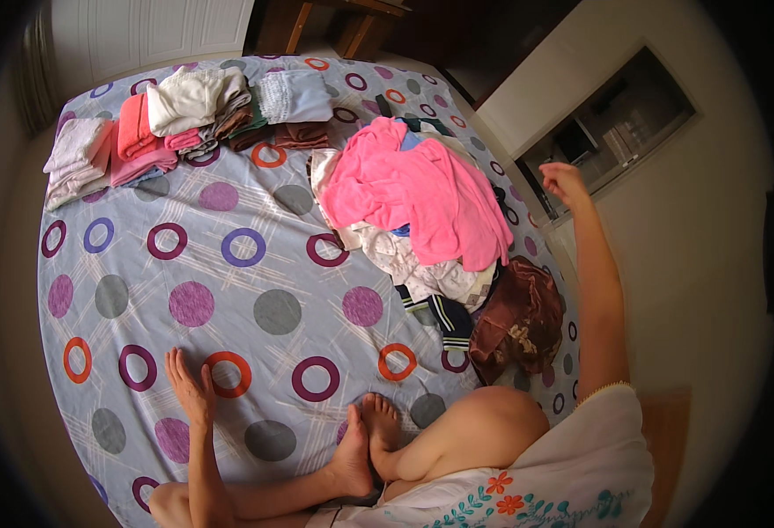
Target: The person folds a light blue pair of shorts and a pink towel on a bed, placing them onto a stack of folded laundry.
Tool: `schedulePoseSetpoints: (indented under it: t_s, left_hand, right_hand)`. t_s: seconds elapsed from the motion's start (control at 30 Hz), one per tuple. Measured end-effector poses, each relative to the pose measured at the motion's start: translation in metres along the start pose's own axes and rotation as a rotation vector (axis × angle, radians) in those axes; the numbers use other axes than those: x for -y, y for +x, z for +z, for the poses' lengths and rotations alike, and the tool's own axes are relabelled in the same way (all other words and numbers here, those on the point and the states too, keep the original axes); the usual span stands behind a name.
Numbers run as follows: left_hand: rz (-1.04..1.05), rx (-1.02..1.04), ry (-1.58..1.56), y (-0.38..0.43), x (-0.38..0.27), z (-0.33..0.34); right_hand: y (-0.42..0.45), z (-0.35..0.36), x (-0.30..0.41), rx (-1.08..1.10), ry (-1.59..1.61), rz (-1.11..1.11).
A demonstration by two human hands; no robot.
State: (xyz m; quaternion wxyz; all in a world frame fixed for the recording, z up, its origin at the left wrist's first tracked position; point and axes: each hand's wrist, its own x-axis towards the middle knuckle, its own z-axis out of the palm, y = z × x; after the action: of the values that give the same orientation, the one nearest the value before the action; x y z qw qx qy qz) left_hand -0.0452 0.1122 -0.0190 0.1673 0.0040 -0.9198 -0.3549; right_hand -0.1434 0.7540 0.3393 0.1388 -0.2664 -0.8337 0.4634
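Note:
My left hand (pixel 190 388) is spread palm down on the patterned bedsheet (pixel 314 284), holding nothing. Raised past the right side of the bed, my right hand (pixel 562 183) has its fingers curled, and nothing shows in it. A loose heap of laundry lies to the left of that arm. On top is a crumpled pink cloth (pixel 420 191). White printed fabric (pixel 413 264) pokes out beneath it, beside a navy striped garment (pixel 450 321). Shiny brown fabric (pixel 519 317) lies at the heap's near end, close to my bent knee.
Folded stacks line the bed's far left: white cloths (pixel 80 145), a coral towel (pixel 137 129), a cream garment (pixel 185 99) and a pale blue lace-trimmed piece (pixel 294 96). A recessed wall shelf (pixel 611 132) is at right. White cabinet doors (pixel 162 30) stand behind the bed.

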Motion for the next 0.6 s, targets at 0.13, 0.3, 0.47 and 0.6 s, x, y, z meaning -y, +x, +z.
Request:
schedulePoseSetpoints:
  t_s: [0.13,0.3,0.47,0.6]
  left_hand:
    - [0.148,-0.054,0.066,-0.011,0.001,-0.012]
    - [0.160,-0.026,0.110,-0.040,-0.012,-0.025]
    - [0.183,0.014,0.141,-0.052,-0.018,-0.032]
    - [0.103,0.002,0.116,-0.068,-0.023,-0.050]
  right_hand:
    - [-0.044,0.012,-0.089,0.052,0.008,0.111]
    - [-0.066,0.063,-0.185,-0.042,-0.118,0.234]
    - [-0.045,0.112,-0.230,-0.174,-0.581,-0.164]
    - [-0.049,0.155,-0.217,-0.152,-0.725,-0.118]
